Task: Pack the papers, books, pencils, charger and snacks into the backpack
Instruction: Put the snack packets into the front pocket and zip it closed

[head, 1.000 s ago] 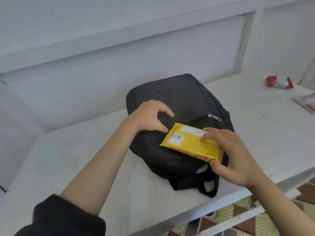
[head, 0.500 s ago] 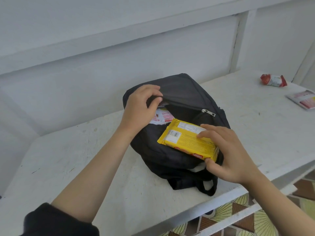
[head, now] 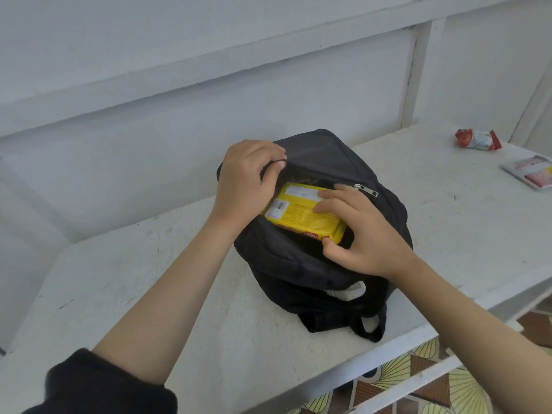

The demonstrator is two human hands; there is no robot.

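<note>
Yellow packet point(head: 301, 215), right hand point(head: 364, 234) around it, half inside backpack point(head: 298, 264); left hand point(head: 245, 180) around flap edge point(head: 316, 171).

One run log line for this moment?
left hand: holds backpack opening | right hand: grips yellow snack pack, partly inside | on table: red snack packet, booklet

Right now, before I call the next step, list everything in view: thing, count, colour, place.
backpack: one, black, lying on the table, pocket open.
yellow snack pack: one, yellow, partly inside the backpack's open pocket.
zipper pull: one, silver, right end of the opening.
snack wrapper: one, red and white, table's far right.
flat packet: one, pink and white, table's right edge.
table: one, white.
sleeve: one, black, left forearm.
left hand: grips the pocket's upper edge.
right hand: pinches the yellow snack pack.
</note>
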